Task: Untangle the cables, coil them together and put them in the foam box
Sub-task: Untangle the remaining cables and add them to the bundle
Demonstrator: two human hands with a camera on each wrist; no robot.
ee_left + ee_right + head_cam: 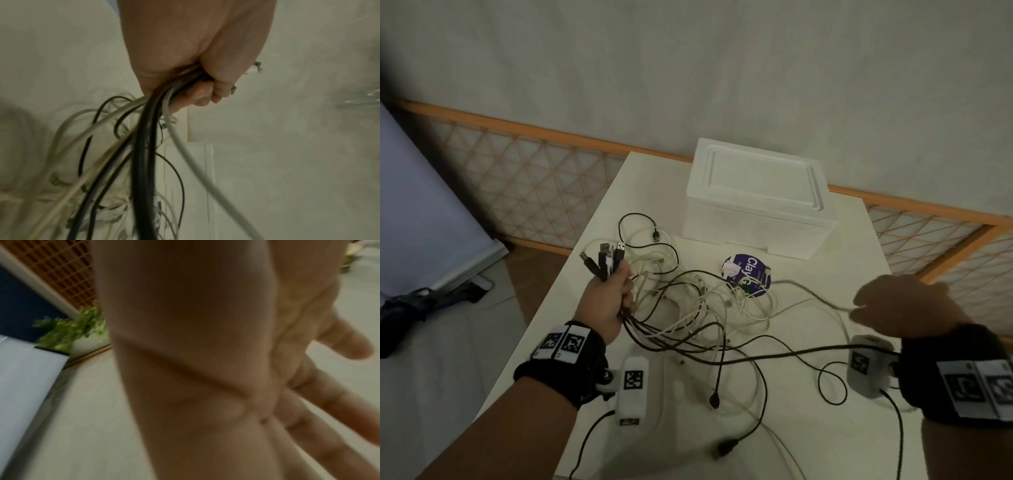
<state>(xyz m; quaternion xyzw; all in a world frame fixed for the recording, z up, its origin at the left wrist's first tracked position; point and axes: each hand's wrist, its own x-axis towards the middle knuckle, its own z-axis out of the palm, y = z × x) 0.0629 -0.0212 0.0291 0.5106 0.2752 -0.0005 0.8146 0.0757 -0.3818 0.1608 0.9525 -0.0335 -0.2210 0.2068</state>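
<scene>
A tangle of black and white cables (698,308) lies on the white table (859,246) in front of the white foam box (756,205), whose lid is on. My left hand (616,291) grips a bundle of cables just below their USB plugs (606,257), which stick up out of the fist. The left wrist view shows that hand (205,91) with the strands (144,138) hanging from it. At the right my blurred right hand (893,308) pinches a grey cable (811,291) that runs back into the tangle. Its other fingers (329,395) are stretched out.
A round purple-lidded tub (748,275) sits among the cables near the box. An orange lattice fence (534,178) runs behind the table. A pale panel (421,205) and dark gear (407,308) lie on the floor at left. A green plant (69,331) shows in the right wrist view.
</scene>
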